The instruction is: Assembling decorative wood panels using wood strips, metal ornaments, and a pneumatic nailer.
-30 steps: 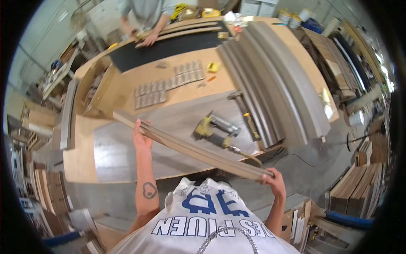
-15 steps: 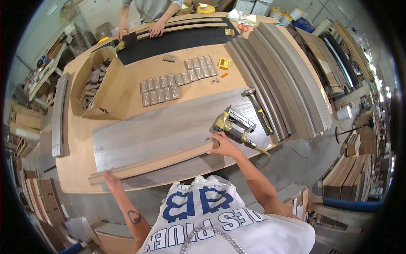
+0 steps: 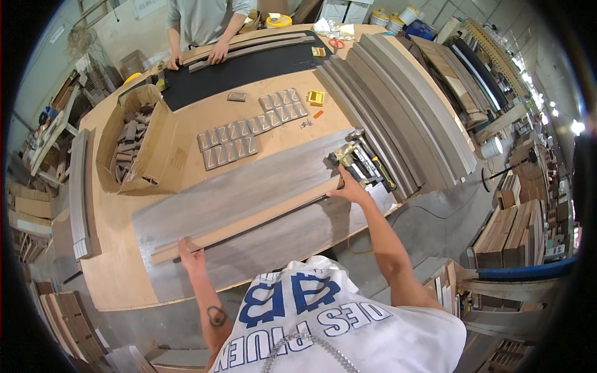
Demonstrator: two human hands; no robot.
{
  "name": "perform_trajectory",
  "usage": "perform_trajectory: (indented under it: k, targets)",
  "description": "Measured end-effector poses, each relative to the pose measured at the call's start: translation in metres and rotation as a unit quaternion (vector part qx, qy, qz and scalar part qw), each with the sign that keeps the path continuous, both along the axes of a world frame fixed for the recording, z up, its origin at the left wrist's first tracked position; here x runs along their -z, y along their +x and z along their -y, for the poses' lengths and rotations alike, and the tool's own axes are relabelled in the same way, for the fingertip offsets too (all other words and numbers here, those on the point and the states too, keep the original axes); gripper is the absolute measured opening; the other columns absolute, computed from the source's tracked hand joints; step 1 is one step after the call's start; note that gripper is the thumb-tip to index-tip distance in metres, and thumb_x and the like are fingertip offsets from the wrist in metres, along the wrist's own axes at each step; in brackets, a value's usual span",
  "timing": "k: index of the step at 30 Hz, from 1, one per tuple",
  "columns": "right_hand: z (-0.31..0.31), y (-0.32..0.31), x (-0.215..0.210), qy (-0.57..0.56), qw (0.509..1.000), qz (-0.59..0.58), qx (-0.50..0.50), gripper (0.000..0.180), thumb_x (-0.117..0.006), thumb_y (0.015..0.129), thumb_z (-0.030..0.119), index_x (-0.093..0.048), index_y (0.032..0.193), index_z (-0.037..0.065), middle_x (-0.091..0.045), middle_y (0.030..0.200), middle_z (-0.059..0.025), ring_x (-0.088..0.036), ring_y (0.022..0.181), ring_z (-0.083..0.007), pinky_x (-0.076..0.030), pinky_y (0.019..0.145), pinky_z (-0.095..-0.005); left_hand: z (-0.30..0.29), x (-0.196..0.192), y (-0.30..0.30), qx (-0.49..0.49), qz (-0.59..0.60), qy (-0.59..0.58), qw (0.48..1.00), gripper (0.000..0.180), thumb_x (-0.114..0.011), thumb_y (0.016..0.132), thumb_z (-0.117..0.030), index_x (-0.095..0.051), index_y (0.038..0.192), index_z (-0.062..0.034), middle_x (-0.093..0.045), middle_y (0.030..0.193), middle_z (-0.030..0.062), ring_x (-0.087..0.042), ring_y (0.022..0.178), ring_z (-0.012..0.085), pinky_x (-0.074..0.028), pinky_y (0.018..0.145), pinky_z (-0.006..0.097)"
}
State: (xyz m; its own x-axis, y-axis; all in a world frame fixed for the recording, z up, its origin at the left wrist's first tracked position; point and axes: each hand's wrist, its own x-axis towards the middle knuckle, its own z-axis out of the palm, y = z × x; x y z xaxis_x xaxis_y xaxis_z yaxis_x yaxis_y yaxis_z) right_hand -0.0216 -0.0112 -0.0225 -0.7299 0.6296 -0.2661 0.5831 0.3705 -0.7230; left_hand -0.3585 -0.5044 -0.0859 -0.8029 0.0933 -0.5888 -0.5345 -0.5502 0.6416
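A long light wooden strip (image 3: 249, 222) lies flat across a wide grey board (image 3: 261, 186) on the workbench. My left hand (image 3: 189, 256) presses on the strip's left end. My right hand (image 3: 349, 188) holds down its right end, fingers spread flat. Just beyond my right hand a yellow and black nail gun (image 3: 356, 163) rests on the board.
Rows of small grey metal pieces (image 3: 249, 127) lie behind the board. An open cardboard box (image 3: 134, 146) of parts stands at the left. Long curved grey mouldings (image 3: 404, 93) are stacked on the right. Another person (image 3: 202, 25) holds strips on a black mat (image 3: 242, 67) at the far end.
The strip, held tilted in the air a second ago, has swung round and come down flat on the grey board. Both my hands moved with its ends and now press it down.
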Motion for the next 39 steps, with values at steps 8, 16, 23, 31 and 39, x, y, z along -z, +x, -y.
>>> perform_trajectory:
  k: [8, 16, 23, 31, 39]
  targets:
    - [0.011, -0.016, -0.015, 0.085, 0.994, -0.03, -0.059, 0.07, -0.088, 0.072, 0.025, -0.055, 0.132, 0.01, -0.046, 0.136, -0.0175, -0.052, 0.123, -0.0376, -0.048, 0.1, -0.044, -0.005, -0.008, -0.014, -0.038, 0.035, -0.024, 0.998, 0.04, -0.071, 0.094, -0.025, -0.055, 0.126, -0.0085, -0.063, 0.117, 0.0075, -0.061, 0.112, 0.027, -0.046, 0.101, 0.051]
    - [0.004, -0.054, -0.025, 0.191, 0.979, 0.03, -0.061, 0.059, -0.088, 0.069, 0.021, -0.065, 0.122, 0.013, -0.06, 0.123, -0.0097, -0.061, 0.112, -0.0326, -0.052, 0.094, -0.0419, -0.011, -0.043, -0.046, 0.068, 0.077, -0.111, 0.989, 0.055, -0.073, 0.088, -0.038, -0.051, 0.126, -0.0062, -0.057, 0.123, 0.0176, -0.061, 0.109, 0.0349, -0.053, 0.093, 0.05]
    - [0.057, -0.024, -0.028, 0.156, 0.974, 0.166, -0.02, 0.073, -0.089, 0.068, 0.024, -0.059, 0.133, 0.013, -0.059, 0.127, -0.0155, -0.058, 0.115, -0.0371, -0.05, 0.097, -0.0465, 0.052, -0.035, -0.004, 0.255, 0.121, -0.306, 0.909, 0.076, -0.069, 0.084, -0.064, -0.055, 0.11, 0.0061, -0.065, 0.089, 0.0217, -0.068, 0.077, 0.033, -0.058, 0.067, 0.045]
    - [0.032, -0.003, 0.015, 0.222, 0.973, 0.038, 0.042, 0.077, -0.083, 0.072, 0.01, -0.05, 0.141, 0.003, -0.061, 0.121, -0.0181, -0.059, 0.113, -0.0346, -0.049, 0.096, -0.0432, 0.106, 0.001, -0.031, 0.038, -0.374, -0.751, 0.542, 0.055, -0.066, 0.089, -0.028, -0.053, 0.123, 0.0128, -0.066, 0.098, 0.029, -0.066, 0.094, 0.0413, -0.051, 0.082, 0.047]
    - [0.033, -0.03, 0.022, 0.16, 0.984, 0.018, 0.078, 0.081, -0.08, 0.075, 0.007, -0.042, 0.146, 0.003, -0.058, 0.129, -0.0202, -0.054, 0.12, -0.0405, -0.044, 0.103, -0.0475, 0.124, 0.002, -0.055, 0.048, -0.326, -0.68, 0.655, 0.06, -0.058, 0.089, -0.011, -0.043, 0.144, 0.0058, -0.067, 0.116, 0.0245, -0.065, 0.106, 0.0339, -0.051, 0.093, 0.041]
